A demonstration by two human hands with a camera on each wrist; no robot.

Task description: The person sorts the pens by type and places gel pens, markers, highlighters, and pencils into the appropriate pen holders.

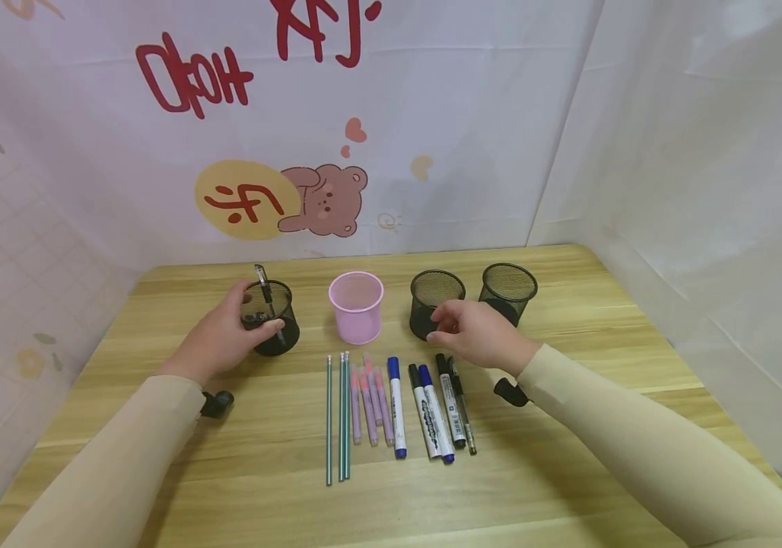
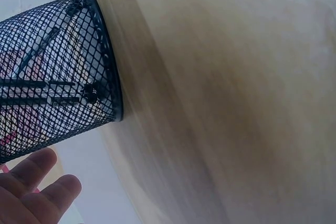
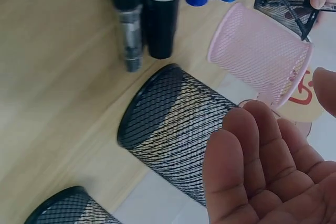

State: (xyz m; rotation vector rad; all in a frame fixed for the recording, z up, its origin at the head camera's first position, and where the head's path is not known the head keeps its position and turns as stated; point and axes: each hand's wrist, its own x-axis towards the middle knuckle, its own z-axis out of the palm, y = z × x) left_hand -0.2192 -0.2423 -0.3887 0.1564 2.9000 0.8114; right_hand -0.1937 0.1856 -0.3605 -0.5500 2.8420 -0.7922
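At the far left, my left hand (image 1: 216, 342) grips a black mesh pen holder (image 1: 280, 344), thumb across its front and fingers round the far side. A black-capped gel pen (image 1: 263, 283) pokes up out of this holder, and more pens show through the mesh in the left wrist view. My right hand (image 1: 480, 335) is by another black mesh holder (image 1: 421, 318), overlapping its front right side in the head view. Its fingers (image 3: 268, 150) are loosely bent, with nothing held between them and the thumb. A pink holder (image 1: 358, 326) stands between the two hands.
A third black mesh holder (image 1: 506, 289) stands behind my right hand. Laid out in front are green pencils (image 1: 343, 426), pink-lilac highlighters (image 1: 372, 403), a blue-capped marker (image 1: 398, 407), several more markers (image 1: 437, 418) and a gel pen (image 1: 462, 411). A printed cloth (image 1: 466, 152) hangs behind the table.
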